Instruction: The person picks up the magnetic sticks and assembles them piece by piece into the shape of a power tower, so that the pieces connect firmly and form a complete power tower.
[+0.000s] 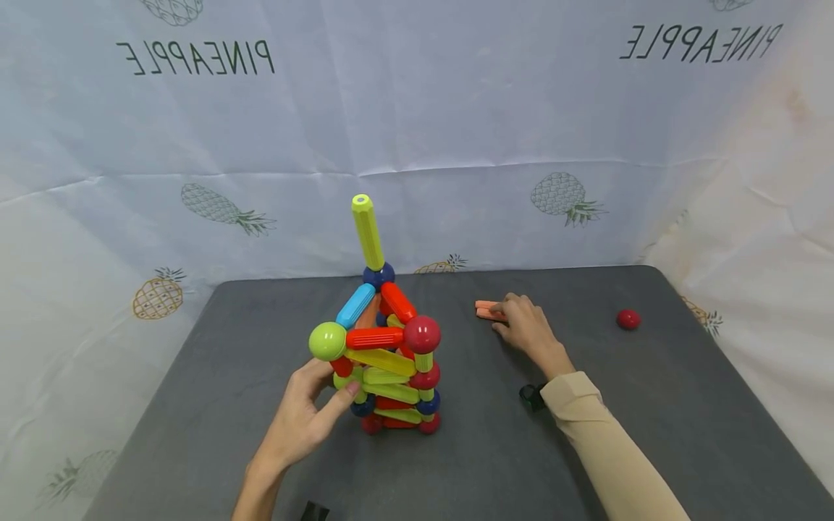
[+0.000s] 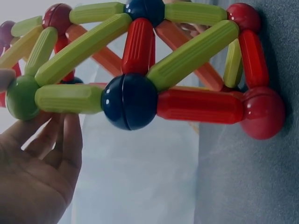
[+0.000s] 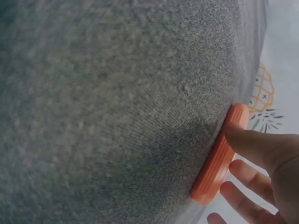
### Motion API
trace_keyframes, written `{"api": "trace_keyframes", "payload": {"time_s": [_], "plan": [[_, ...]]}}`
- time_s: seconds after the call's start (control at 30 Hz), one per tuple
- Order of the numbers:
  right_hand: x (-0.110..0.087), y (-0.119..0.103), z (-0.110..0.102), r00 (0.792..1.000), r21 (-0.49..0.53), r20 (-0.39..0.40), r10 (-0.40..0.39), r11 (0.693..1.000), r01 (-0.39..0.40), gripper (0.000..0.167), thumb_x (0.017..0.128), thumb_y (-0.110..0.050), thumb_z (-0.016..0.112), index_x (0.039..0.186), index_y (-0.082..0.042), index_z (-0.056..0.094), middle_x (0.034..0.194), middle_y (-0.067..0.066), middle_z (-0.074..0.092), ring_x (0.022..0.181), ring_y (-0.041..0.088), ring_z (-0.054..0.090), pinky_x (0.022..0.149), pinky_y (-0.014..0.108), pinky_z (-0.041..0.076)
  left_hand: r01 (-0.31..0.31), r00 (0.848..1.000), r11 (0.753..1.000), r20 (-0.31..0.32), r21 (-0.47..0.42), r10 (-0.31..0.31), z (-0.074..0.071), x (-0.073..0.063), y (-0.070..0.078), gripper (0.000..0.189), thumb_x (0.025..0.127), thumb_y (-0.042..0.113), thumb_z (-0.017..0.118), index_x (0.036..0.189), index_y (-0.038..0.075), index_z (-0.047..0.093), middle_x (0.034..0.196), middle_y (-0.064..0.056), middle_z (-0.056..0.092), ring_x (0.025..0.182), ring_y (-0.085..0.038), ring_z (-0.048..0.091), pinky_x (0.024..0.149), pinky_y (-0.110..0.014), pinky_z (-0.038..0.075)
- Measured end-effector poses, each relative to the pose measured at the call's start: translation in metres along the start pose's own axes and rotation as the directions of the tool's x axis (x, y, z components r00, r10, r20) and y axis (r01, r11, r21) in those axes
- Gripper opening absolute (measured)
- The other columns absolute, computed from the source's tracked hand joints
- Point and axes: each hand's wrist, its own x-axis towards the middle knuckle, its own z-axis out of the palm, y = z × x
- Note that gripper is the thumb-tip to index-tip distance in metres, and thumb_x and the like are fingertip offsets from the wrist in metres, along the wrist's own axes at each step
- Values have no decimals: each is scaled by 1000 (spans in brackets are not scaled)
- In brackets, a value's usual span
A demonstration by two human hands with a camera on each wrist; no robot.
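Note:
A tower of magnetic rods and balls stands on the dark table, left of centre, with a yellow-green rod sticking up from the blue ball at its peak. My left hand holds its left side, thumb in front and fingers behind around a green ball. Further right, my right hand is at two orange magnetic rods lying side by side. In the right wrist view the thumb lies on an orange rod and the fingers come at its other side, pinching it.
A red ball lies toward the table's right edge. Under the right wrist is a small black object, and another black piece shows at the front edge. A pineapple-print cloth hangs behind the table.

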Motion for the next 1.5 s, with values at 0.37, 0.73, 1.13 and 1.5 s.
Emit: {"api": "trace_keyframes", "payload": {"time_s": [0.37,0.73,1.13,1.5], "plan": [[0,1,0,996,87,90,19,996,-27,24,90,-10,77,113,-3,75,92,14,69,85,28,63,74,43,54,-15,990,991,138,-134,33,-12,1,1,48,86,-5,72,130,7,57,108,-3,61,86,-8,66,69,-28,60],[-6,-9,-6,980,138,195,27,989,-55,25,94,-11,74,118,-8,76,122,13,74,100,29,69,81,45,58,-71,913,950,365,-302,184,-33,40,-25,92,93,40,72,163,10,20,165,-6,32,143,-8,43,113,-25,44],[-11,-34,-25,996,195,74,-58,980,43,28,90,-14,78,117,-6,76,123,16,73,79,18,67,69,33,58,-146,868,901,383,-409,315,-38,60,-25,106,92,61,64,163,3,12,167,-5,30,147,-11,37,118,-25,37],[-15,-57,-50,981,328,-108,-161,926,188,32,90,-19,80,119,-8,74,99,6,78,84,19,71,74,35,59,-243,967,941,17,-235,254,-36,102,35,44,99,-4,59,143,2,57,126,13,72,118,-11,67,104,-23,51]]}}
